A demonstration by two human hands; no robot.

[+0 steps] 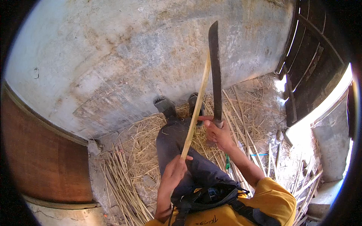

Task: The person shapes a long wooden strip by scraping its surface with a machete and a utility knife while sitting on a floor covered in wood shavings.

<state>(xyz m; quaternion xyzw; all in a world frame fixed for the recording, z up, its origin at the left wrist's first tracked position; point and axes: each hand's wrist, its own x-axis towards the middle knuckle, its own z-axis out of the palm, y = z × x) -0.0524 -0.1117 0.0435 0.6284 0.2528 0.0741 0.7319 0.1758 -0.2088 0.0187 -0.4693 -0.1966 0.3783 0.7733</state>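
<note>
The left hand [174,171] grasps the near end of a pale strip [196,107] slanting away above the trousered legs [169,141]; just right, the right hand [219,134] clenches a long knife [216,71]. Should the strip twist, the blade could skid legward.

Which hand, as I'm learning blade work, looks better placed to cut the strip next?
Probably the right hand: it grips the machete; the left hand holds the strip by its near end.
</note>
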